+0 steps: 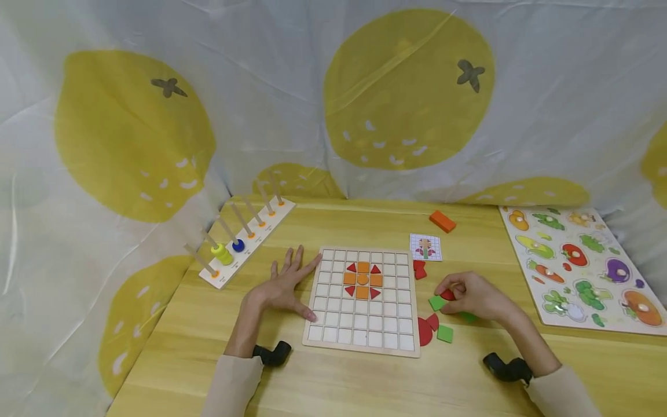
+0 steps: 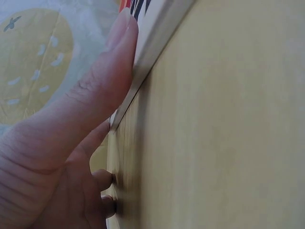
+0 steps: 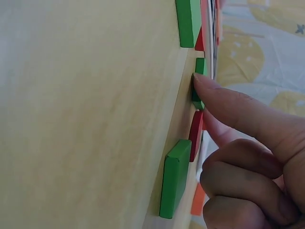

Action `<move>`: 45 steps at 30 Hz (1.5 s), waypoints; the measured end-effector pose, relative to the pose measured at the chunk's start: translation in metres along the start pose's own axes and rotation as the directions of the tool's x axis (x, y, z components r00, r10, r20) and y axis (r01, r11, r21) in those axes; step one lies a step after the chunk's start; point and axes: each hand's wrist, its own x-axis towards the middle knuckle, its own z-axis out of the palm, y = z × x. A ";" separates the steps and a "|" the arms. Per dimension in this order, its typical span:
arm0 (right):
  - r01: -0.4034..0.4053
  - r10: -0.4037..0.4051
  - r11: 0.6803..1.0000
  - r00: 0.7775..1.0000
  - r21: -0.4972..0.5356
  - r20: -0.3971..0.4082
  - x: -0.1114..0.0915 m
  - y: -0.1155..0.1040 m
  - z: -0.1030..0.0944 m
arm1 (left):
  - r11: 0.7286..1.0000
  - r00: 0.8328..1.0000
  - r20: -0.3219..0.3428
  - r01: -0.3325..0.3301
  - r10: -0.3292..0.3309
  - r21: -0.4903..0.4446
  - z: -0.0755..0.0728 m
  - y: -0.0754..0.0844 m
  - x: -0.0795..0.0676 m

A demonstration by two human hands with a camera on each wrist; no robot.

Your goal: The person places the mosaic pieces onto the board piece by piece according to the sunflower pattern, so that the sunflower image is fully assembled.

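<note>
A wooden grid board (image 1: 359,339) lies flat, with orange squares (image 1: 363,267), red triangles (image 1: 374,292) and an orange round piece (image 1: 362,280) arranged in its upper middle. My left hand (image 1: 283,284) rests along the board's left side with fingers spread. Its thumb (image 2: 119,52) touches the board's edge in the left wrist view. To the right of the board, my right hand (image 1: 471,295) pinches a green square tile (image 3: 198,90) between thumb and index finger, low over the table. Beside those fingertips lies a red piece (image 3: 195,136); another green tile (image 3: 175,179) is partly under the hand.
Red pieces (image 1: 425,332) and a green square (image 1: 445,333) lie by the board's right edge. Above them are a pattern card (image 1: 425,247) and an orange block (image 1: 443,221). A peg rack (image 1: 245,243) stands left, and a vegetable puzzle (image 1: 581,266) lies right.
</note>
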 end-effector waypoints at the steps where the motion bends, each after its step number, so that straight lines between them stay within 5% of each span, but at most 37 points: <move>1: 0.000 0.000 1.000 1.000 0.000 -0.003 0.000 0.000 0.001 | 1.000 1.000 -0.004 -0.002 0.002 -0.004 0.001 0.000 -0.001; 16: 0.035 -0.042 0.996 0.996 -0.076 -0.081 0.002 -0.017 0.004 | 1.000 1.000 -0.022 0.009 -0.008 0.001 0.003 0.002 -0.002; 20: 0.088 -0.093 0.995 0.991 -0.049 -0.093 0.012 -0.043 0.023 | 1.000 1.000 -0.019 0.004 -0.004 0.000 0.001 0.001 -0.004; 29: 0.062 -0.072 0.994 0.991 -0.094 -0.109 0.037 -0.091 0.079 | 1.000 1.000 -0.018 -0.008 0.007 -0.014 0.002 0.002 -0.001; 45: 0.031 -0.031 1.000 0.998 0.004 -0.049 0.049 -0.085 0.082 | 1.000 1.000 -0.010 0.009 -0.009 -0.009 0.003 0.002 0.000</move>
